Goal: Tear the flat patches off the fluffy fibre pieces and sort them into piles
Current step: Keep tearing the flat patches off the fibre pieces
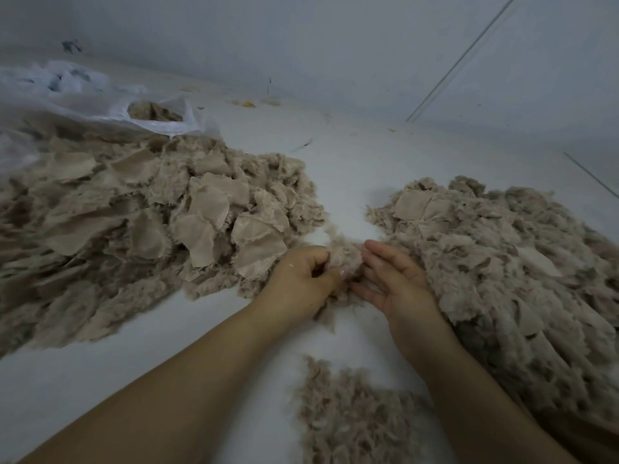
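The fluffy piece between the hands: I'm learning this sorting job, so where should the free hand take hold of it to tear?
The left hand already pinches the fluffy piece at its left edge. The right hand lies open, fingers straight, against its right side. A likely best grip is that free right edge, coming in from the right, so the two hands pull apart. Whether a patch shows there cannot be told.

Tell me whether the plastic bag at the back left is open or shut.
Open. The plastic bag lies slumped with its mouth gaping, and tan fibre shows inside.
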Tool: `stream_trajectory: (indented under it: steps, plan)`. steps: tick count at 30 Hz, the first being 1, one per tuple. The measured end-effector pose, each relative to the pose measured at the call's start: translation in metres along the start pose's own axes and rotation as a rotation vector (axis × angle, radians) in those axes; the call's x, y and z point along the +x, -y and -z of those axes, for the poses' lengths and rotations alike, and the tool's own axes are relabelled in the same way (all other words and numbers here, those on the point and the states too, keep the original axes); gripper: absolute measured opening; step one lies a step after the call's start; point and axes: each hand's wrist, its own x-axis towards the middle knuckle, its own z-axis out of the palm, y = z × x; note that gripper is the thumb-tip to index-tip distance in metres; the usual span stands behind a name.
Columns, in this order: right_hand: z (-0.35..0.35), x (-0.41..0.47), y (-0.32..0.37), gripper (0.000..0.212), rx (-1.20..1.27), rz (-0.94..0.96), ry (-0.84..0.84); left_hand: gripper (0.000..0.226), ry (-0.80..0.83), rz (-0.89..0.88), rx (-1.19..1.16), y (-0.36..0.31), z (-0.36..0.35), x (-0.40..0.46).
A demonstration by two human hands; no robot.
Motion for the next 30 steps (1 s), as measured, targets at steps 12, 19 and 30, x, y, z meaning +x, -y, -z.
stream_trajectory:
  steps: [12, 19, 30]
  plan:
    - [-0.004, 0.001, -0.002, 0.021, -0.236, 0.080, -0.013, 0.030, -0.122, -0.136, -0.195, -0.019, -0.010, -0.009]
    - [-0.003, 0.000, -0.001, 0.032, -0.186, 0.110, -0.015, 0.035, -0.194, -0.286, 0.222, -0.012, -0.009, -0.007]
    - [-0.003, -0.002, 0.001, 0.065, -0.056, 0.012, -0.031, 0.032, -0.142, -0.666, 0.936, -0.009, -0.005, -0.010]
